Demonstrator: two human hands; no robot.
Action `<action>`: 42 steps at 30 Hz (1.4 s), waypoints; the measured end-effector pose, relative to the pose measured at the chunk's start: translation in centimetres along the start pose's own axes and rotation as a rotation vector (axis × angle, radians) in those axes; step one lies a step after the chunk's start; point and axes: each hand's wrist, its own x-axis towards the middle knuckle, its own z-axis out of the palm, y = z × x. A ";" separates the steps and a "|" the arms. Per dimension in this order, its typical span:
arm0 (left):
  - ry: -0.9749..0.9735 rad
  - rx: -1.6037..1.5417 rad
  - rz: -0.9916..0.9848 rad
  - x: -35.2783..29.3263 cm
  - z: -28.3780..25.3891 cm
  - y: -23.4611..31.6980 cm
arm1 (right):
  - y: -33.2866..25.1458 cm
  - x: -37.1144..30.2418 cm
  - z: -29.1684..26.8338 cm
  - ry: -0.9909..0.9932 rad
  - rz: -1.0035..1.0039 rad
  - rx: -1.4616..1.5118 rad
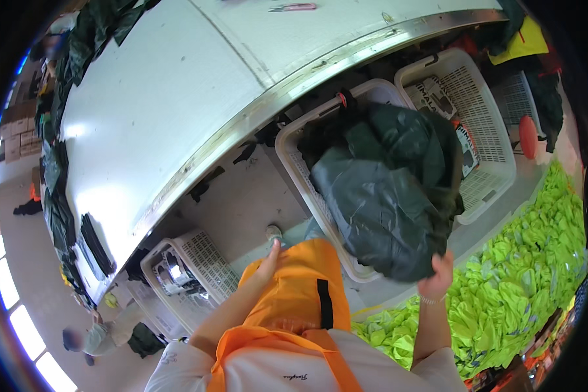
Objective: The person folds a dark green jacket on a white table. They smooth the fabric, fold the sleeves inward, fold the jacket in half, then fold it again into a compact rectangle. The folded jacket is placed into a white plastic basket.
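Observation:
A bundled dark green garment (pixel 398 176), shiny like coated rainwear, lies heaped in and over the side of a white plastic basket (pixel 307 186). At its near right edge my right hand (pixel 438 277) is closed on the fabric, a bracelet at the wrist. The garment's folds hide most of the basket's inside. My left hand (pixel 270 259) hangs in front of the orange apron (pixel 300 281), seen edge-on with fingers stretched out and nothing in it. Its fingers are partly hidden.
A long white table (pixel 157 98) with a metal edge curves ahead, with pink-handled snips (pixel 294 7) on it. Another white basket (pixel 496 124) holds printed packages. More baskets (pixel 206 261) stand at left. Yellow-green garments (pixel 516 281) are piled at right. A person (pixel 104 336) is far left.

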 end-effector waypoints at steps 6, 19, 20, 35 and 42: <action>-0.364 0.113 0.458 -4.0 1.7 6.1 | 5.0 -6.8 15.8 -0.629 0.117 -0.620; -1.594 0.232 1.236 -23.1 -16.5 16.3 | 3.1 -11.0 24.9 -0.764 0.078 -0.578; -1.544 0.181 1.292 -25.2 -17.0 15.7 | 4.9 -9.5 25.0 -0.573 -0.237 -0.747; -0.136 -0.417 1.523 -36.4 -16.3 3.7 | 18.5 -11.3 40.3 -1.374 0.006 -0.724; 1.208 0.454 1.750 -38.7 -23.9 -1.2 | 19.3 -11.2 43.5 -0.716 -0.483 -0.919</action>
